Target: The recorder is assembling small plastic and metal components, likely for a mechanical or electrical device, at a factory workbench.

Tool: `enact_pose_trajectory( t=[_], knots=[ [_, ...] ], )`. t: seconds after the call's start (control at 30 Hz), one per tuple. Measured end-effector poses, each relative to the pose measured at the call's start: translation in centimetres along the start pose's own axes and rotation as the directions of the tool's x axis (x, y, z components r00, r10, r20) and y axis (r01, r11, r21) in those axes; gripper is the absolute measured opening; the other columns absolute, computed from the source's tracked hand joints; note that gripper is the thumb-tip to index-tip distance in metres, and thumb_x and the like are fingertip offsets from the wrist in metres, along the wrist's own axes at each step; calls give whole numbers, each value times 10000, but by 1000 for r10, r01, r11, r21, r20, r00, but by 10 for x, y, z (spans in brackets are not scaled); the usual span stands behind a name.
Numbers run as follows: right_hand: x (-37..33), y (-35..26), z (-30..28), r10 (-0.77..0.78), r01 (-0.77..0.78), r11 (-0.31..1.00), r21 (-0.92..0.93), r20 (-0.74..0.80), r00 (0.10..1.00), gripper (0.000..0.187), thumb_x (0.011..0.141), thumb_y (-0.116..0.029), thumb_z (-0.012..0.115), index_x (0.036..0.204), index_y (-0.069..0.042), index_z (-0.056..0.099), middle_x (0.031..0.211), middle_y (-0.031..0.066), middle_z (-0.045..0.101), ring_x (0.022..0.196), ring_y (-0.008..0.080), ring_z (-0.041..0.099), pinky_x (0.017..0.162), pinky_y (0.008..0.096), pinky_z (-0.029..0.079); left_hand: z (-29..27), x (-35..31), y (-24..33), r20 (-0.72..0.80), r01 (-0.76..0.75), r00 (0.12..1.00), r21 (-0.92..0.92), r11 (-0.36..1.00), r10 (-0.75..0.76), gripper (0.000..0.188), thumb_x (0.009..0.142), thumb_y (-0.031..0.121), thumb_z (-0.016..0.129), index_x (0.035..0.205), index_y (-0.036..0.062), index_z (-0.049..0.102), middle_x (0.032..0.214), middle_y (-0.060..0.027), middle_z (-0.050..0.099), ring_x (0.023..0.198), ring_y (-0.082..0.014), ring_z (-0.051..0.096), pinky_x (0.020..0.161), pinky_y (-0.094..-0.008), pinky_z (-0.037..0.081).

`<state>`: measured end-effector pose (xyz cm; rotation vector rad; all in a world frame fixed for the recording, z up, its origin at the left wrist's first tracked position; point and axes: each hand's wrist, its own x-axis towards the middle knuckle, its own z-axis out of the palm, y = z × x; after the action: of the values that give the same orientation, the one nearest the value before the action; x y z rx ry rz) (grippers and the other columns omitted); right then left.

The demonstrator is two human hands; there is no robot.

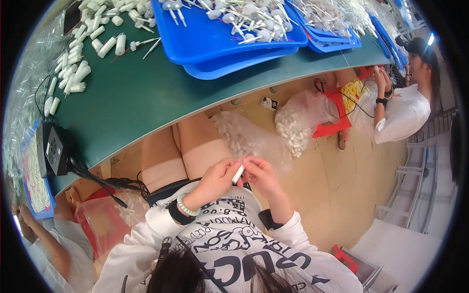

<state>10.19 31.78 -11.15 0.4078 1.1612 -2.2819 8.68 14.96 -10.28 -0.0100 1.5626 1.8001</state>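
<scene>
Above my lap, a small white plastic cylinder (pixel 238 174) is pinched between both hands. My left hand (pixel 218 175) has its fingers closed around the cylinder's lower side. At the upper end, the fingertips of my right hand (pixel 258 175) are pressed together on it. Whether a smaller part is tucked between the fingertips cannot be made out. Similar white cylinders (pixel 78 73) lie loose at the left of the green table (pixel 132 97). A blue tray (pixel 195 51) near the table's edge bears many thin white stems with round translucent caps.
More blue trays (pixel 337 43) stand to the right. A black power box (pixel 57 146) with cables sits at the table's left edge. Under the table lie clear bags (pixel 293 122) of white pieces. A co-worker (pixel 408 110) sits at the right, another person (pixel 63 244) at the lower left.
</scene>
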Motion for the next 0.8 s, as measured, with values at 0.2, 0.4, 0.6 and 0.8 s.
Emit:
enact_pose_trajectory(
  t=[0.2, 0.4, 0.6, 0.8],
  knots=[
    [-11, 36, -15, 14, -22, 998, -60, -132, 991, 254, 900, -205, 499, 1012, 12, 567, 777, 64, 591, 643, 141, 589, 580, 253, 469, 1, -7, -7, -29, 52, 999, 365, 929, -44, 289, 905, 262, 460, 868, -18, 524, 675, -120, 599, 547, -169, 561, 523, -288, 430],
    [-24, 15, -76, -328, 215, 943, -256, -583, 743, 262, 884, -265, 529, 955, -13, 520, 776, 60, 584, 655, 127, 588, 587, 267, 498, 3, -9, -7, 53, -36, 998, 383, 923, 16, 275, 888, 258, 487, 917, -13, 527, 695, -118, 612, 586, -201, 576, 556, -291, 436],
    [-17, 11, -213, -391, 239, 919, -314, -814, 430, 323, 863, -250, 555, 1016, 24, 476, 849, 119, 581, 652, 193, 607, 600, 322, 535, 7, -6, -9, 83, -30, 996, 505, 863, -13, 286, 861, 271, 523, 934, -5, 538, 721, -135, 609, 643, -242, 582, 618, -316, 447],
    [54, 74, -257, -138, -64, 972, -226, -770, 622, 302, 838, -149, 574, 1052, 40, 476, 887, 156, 581, 703, 268, 635, 599, 336, 553, 42, 34, -34, 364, -355, 926, 755, 551, 98, 291, 847, 271, 498, 998, 38, 583, 1089, -219, 508, 1084, -342, 448, 928, -379, 354]
  ],
)
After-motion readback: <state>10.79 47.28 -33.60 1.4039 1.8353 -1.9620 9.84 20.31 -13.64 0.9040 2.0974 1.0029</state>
